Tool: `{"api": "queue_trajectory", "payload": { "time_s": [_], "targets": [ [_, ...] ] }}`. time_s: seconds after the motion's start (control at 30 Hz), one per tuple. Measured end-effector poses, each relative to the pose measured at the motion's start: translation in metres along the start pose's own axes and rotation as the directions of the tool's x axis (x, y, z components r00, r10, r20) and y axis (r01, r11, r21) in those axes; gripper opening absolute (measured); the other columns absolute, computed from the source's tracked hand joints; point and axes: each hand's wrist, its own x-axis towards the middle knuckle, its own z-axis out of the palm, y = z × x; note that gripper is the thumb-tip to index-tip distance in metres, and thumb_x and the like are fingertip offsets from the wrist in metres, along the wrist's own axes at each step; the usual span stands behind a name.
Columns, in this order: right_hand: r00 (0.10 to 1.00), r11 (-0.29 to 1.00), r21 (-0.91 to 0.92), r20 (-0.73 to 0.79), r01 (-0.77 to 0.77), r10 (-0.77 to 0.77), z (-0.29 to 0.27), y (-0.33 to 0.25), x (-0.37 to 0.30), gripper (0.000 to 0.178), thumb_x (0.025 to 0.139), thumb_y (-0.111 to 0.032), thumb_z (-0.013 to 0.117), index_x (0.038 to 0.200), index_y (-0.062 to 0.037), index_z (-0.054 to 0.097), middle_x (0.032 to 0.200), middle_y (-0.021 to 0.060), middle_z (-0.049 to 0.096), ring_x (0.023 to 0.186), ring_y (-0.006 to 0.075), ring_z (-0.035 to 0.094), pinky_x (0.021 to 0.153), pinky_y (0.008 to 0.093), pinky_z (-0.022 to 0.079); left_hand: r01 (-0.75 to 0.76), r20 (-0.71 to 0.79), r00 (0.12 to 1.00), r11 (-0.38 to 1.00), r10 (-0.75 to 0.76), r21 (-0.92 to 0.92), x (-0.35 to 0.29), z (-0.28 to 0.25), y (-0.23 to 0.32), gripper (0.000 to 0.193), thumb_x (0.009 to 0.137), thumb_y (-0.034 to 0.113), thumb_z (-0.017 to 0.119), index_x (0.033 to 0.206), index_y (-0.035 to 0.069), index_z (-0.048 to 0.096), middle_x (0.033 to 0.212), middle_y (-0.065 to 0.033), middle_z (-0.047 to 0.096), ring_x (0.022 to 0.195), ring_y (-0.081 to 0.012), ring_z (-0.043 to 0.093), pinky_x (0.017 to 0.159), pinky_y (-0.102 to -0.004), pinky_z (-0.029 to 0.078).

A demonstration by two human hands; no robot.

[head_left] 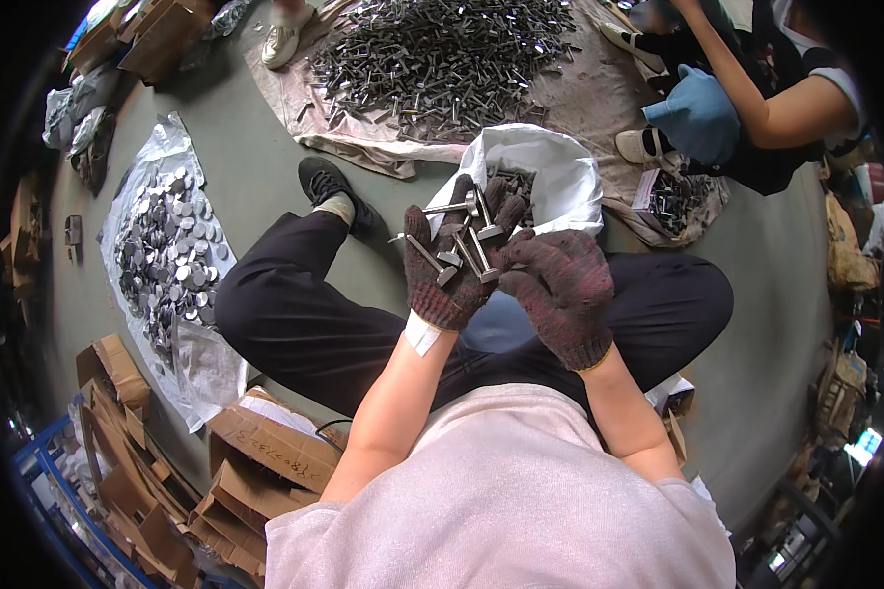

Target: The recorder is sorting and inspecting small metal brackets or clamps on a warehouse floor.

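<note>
My left hand (438, 302), in a dark knitted glove, is turned palm up over my lap. Several silver T-head bolts (489, 233) lie crosswise on its palm and fingers. My right hand (568, 294), gloved alike, comes in from the right with bent fingers. Its fingertips meet the bolts at the left palm's edge; what they pinch, if anything, is hidden. Just beyond both hands stands a white sack (575, 182) with its mouth open. Dark bolts (521, 187) show inside, partly covered by my left fingers.
A big heap of bolts (442, 64) lies on a cloth (295, 108) ahead. Round metal discs (172, 236) cover a plastic sheet at left. Cardboard boxes (275, 447) stand at lower left. Another person (796, 113) sits at far right near a small box of bolts (673, 201).
</note>
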Motion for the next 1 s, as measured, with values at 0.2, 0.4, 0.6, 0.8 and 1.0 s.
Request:
{"api": "queue_trajectory", "payload": {
  "time_s": [0.2,0.4,0.6,0.8,1.0],
  "targets": [
    [0.993,0.973,-0.222,0.086,-0.062,0.082,0.013,-0.002,-0.014,0.036,0.068,-0.014,0.081,0.102,-0.0113,0.069,0.094,0.0084,0.066,0.093,0.0303,0.061,0.082,0.044,0.048,-0.004,0.022,1.0,0.996,0.002,0.084,0.0,0.002,-0.002,0.08,0.094,0.064,0.046,0.157,0.018,0.027,0.159,-0.0186,0.03,0.146,-0.0428,0.027,0.117,-0.0623,0.023],
    [0.996,0.983,-0.184,0.086,-0.005,0.021,0.011,-0.002,-0.005,0.032,0.067,-0.014,0.081,0.096,-0.0113,0.068,0.094,0.0088,0.066,0.092,0.0313,0.061,0.081,0.0442,0.048,-0.017,-0.013,1.0,0.99,0.02,0.142,-0.002,0.009,-0.003,0.086,0.093,0.066,0.047,0.158,0.015,0.024,0.158,-0.0206,0.031,0.146,-0.0429,0.027,0.118,-0.0594,0.025],
    [0.991,0.996,-0.091,0.135,0.003,0.01,0.001,0.004,0.006,0.025,0.067,-0.014,0.08,0.089,-0.0095,0.069,0.095,0.0083,0.067,0.089,0.0301,0.062,0.08,0.0422,0.049,0.064,0.012,0.998,0.996,-0.065,0.06,-0.005,0.003,0.002,0.085,0.091,0.062,0.056,0.155,0.013,0.03,0.156,-0.0216,0.034,0.142,-0.043,0.034,0.114,-0.0578,0.033],
    [0.99,0.974,-0.19,0.088,0.125,-0.11,0.001,0.008,0.03,0.027,0.069,-0.015,0.076,0.095,-0.0094,0.071,0.099,0.0096,0.067,0.1,0.0297,0.063,0.082,0.0439,0.052,0.144,-0.075,0.988,0.985,-0.138,0.093,-0.014,-0.001,0.003,0.078,0.092,0.062,0.054,0.15,0.012,0.039,0.146,-0.0191,0.047,0.131,-0.0363,0.049,0.105,-0.0552,0.043],
    [0.996,0.977,-0.203,0.059,0.073,-0.062,0.012,0.015,0.039,0.028,0.07,-0.015,0.075,0.098,-0.0096,0.072,0.107,0.0113,0.067,0.11,0.0317,0.06,0.093,0.0446,0.049,0.206,-0.109,0.974,0.976,-0.197,0.076,-0.021,-0.006,0.006,0.073,0.093,0.063,0.05,0.143,0.011,0.046,0.135,-0.0158,0.058,0.126,-0.035,0.054,0.105,-0.0542,0.042]
  ]
}}
